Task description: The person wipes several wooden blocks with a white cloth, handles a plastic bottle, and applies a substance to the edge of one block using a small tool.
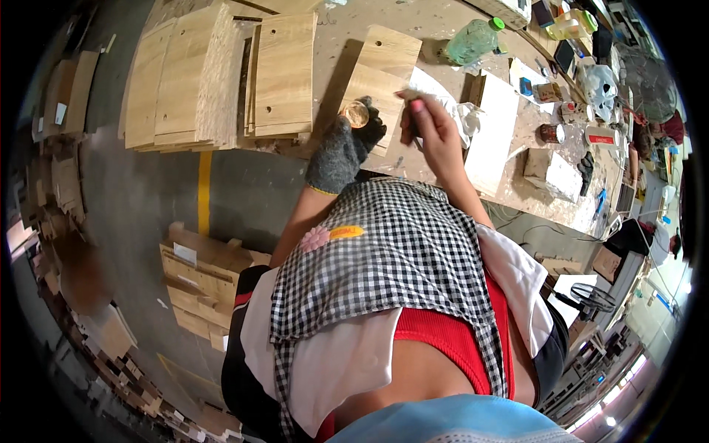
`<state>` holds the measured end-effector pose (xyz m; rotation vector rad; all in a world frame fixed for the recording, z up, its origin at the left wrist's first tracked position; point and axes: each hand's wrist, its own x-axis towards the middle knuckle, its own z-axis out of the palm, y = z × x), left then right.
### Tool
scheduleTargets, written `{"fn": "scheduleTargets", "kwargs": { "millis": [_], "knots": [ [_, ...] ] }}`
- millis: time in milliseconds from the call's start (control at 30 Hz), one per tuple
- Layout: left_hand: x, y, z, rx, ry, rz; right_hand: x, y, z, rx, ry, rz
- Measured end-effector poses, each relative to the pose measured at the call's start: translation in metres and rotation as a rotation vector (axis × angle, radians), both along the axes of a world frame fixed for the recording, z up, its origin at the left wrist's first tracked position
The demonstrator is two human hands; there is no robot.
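Note:
My left hand (pixel 338 151), in a dark grey knitted glove, is closed around a small round container (pixel 356 114) with something orange-brown inside. It is held over a light wood-grain board (pixel 385 92) lying on the workbench. Beneath that board and farther back, a second wood-grain board (pixel 385 46) with a dark hole shows. My bare right hand (pixel 436 131) is just to the right of the board, thumb and fingers pinched together. What they pinch is too small and hidden to make out. Behind the right hand lies crumpled white cloth or paper (pixel 467 118).
Stacked wood-grain panels (pixel 177 81) and more panels (pixel 284 74) stand on the left of the bench (pixel 340 29). A green bottle (pixel 473 41), a white board (pixel 493 133), small tins (pixel 551 133) and a white block (pixel 552 174) are on the right. Below left, boards (pixel 196 284) stand on the floor.

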<state>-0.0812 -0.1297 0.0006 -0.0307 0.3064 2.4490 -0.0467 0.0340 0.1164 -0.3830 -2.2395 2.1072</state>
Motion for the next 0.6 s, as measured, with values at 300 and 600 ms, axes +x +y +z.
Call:
{"fn": "scheduleTargets", "kwargs": {
  "millis": [300,600],
  "knots": [
    [0.000,-0.007,0.012,-0.140,0.089,0.139,0.006,-0.014,0.003,0.881,0.304,0.145],
    [0.002,-0.001,0.015,-0.236,0.166,0.163,0.004,-0.014,0.005,1.082,0.424,0.168]
  ]
}}
